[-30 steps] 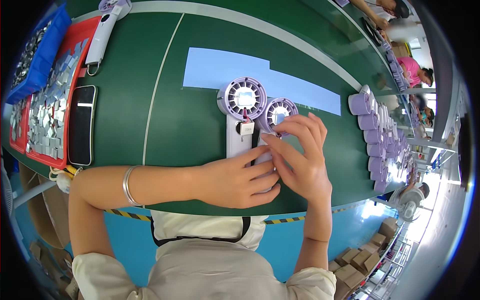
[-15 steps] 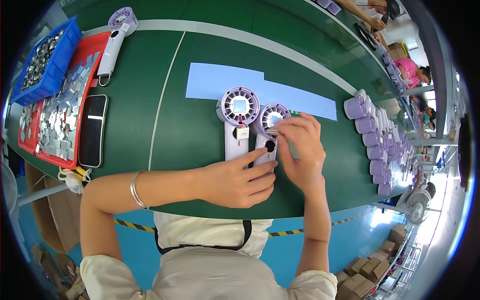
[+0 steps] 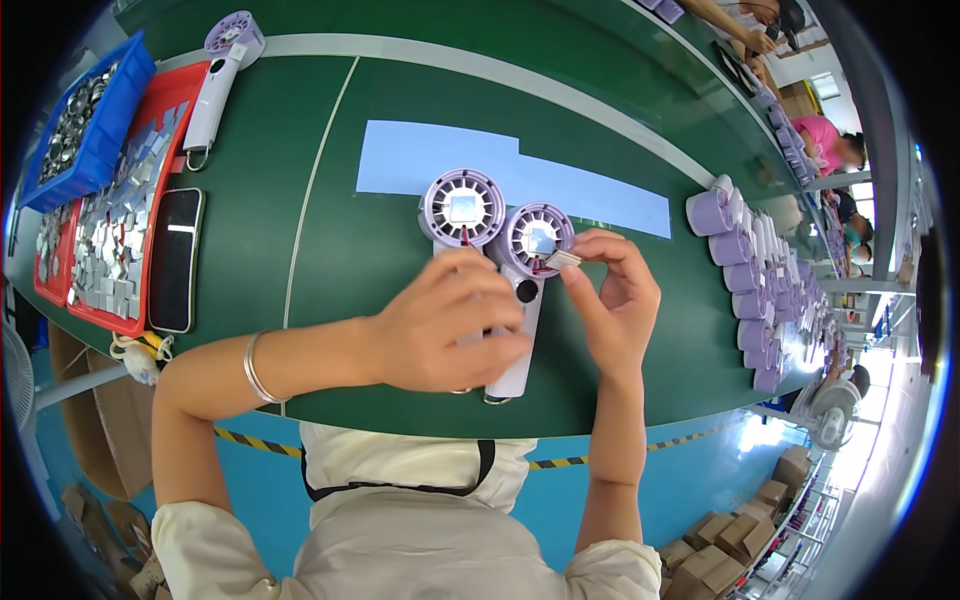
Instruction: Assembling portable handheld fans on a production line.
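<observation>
Two lilac-and-white handheld fans lie side by side, their round heads away from me. Between my right hand's (image 3: 617, 295) thumb and fingers is a small flat white block (image 3: 565, 259), held edge-up beside the head of the right fan (image 3: 538, 237). Dark red wires show next to the block. My left hand (image 3: 455, 325), fingers bent and apart, is over the handle of the left fan (image 3: 462, 209) and hides most of it. Its fingertips reach the right fan's handle; whether they touch it I cannot tell. Square silvery pieces sit in both fan hubs.
Behind the fans lies a light blue sheet (image 3: 430, 160). To the left are a phone (image 3: 176, 260), a red tray (image 3: 150, 290) of silvery squares, a blue bin (image 3: 110, 140) of metal rings and another fan (image 3: 215, 95). Several fans (image 3: 735, 250) line the right edge; people sit beyond.
My left hand has lifted off the right fan's handle and moved left over the other fan. The white block in my right hand has tilted out from the right fan's head.
</observation>
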### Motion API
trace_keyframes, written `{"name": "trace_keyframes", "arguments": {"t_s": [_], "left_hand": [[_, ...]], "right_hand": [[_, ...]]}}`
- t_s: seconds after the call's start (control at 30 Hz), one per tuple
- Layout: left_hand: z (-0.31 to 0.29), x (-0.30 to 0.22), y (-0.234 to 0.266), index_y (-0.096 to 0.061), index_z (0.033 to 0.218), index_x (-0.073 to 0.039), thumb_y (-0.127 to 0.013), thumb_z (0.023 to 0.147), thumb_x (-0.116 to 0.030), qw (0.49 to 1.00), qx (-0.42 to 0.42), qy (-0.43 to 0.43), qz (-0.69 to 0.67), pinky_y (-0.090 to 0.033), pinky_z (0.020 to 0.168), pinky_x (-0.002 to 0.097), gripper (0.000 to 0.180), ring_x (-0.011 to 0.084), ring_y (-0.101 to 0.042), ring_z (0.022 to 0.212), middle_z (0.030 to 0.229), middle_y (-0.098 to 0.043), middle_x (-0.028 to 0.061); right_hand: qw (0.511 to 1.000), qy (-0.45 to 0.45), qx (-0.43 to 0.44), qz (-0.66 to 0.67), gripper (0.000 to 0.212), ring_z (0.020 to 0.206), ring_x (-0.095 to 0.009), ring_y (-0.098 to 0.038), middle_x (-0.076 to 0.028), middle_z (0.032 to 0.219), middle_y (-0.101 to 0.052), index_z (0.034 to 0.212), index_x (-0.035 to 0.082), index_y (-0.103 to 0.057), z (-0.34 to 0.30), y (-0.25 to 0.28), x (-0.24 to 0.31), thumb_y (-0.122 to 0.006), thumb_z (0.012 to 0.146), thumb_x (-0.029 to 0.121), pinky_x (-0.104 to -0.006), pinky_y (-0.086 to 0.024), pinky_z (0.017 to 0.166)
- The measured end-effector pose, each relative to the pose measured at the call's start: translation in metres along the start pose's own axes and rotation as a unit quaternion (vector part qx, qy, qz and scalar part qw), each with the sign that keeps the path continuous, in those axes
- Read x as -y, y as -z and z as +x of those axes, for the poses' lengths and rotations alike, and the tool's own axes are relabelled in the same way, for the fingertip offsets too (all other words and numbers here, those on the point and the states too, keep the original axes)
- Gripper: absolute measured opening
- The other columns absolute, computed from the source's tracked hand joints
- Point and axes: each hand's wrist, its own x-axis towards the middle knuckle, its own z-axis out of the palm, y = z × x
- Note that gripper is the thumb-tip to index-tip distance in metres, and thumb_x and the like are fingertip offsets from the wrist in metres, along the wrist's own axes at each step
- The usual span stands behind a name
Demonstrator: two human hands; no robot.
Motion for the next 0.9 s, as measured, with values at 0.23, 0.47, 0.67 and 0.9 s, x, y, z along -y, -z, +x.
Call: {"name": "trace_keyframes", "arguments": {"t_s": [0.23, 0.47, 0.67, 0.9], "left_hand": [[0.029, 0.011, 0.009, -0.071, 0.102, -0.007, -0.078, 0.072, -0.003, 0.989, 0.002, 0.151, -0.001, -0.042, 0.088, 0.0413, 0.031, 0.0276, -0.057, 0.099, 0.106, -0.061, 0.0080], [0.037, 0.012, -0.007, -0.070, 0.094, -0.008, -0.081, 0.072, -0.012, 0.979, 0.065, 0.174, 0.084, -0.034, 0.099, 0.0505, 0.025, 0.0303, -0.050, 0.115, 0.119, -0.058, 0.0068], [0.034, 0.015, -0.009, -0.070, 0.079, -0.006, -0.079, 0.071, -0.008, 0.982, 0.066, 0.154, 0.092, -0.034, 0.098, 0.0499, 0.012, 0.0271, -0.053, 0.112, 0.114, -0.062, 0.0049], [0.028, 0.017, -0.008, -0.071, 0.084, -0.008, -0.081, 0.067, -0.008, 0.983, 0.074, 0.134, 0.100, -0.035, 0.097, 0.0454, 0.020, 0.0277, -0.054, 0.115, 0.117, -0.064, 0.0052]], "right_hand": [[0.998, 0.052, 0.034, -0.023, 0.018, 0.111, -0.025, -0.062, -0.009, 0.098, -0.072, 0.096, 0.000, -0.069, -0.004, 0.005, -0.007, -0.073, 0.080, -0.008, -0.0353, -0.048, 0.096], [0.991, 0.114, 0.043, -0.049, 0.016, 0.114, -0.028, -0.061, -0.006, 0.094, -0.075, 0.094, 0.002, -0.070, -0.004, 0.005, -0.014, -0.075, 0.080, -0.005, -0.0370, -0.046, 0.096], [0.993, 0.095, 0.071, -0.015, 0.019, 0.112, -0.025, -0.060, -0.013, 0.103, -0.069, 0.097, -0.003, -0.067, -0.005, 0.005, -0.012, -0.072, 0.081, -0.010, -0.0366, -0.048, 0.097], [0.996, 0.019, 0.042, 0.078, 0.021, 0.106, -0.021, -0.062, -0.013, 0.106, -0.065, 0.101, -0.003, -0.068, -0.008, 0.000, -0.006, -0.073, 0.081, -0.010, -0.0313, -0.051, 0.091]]}}
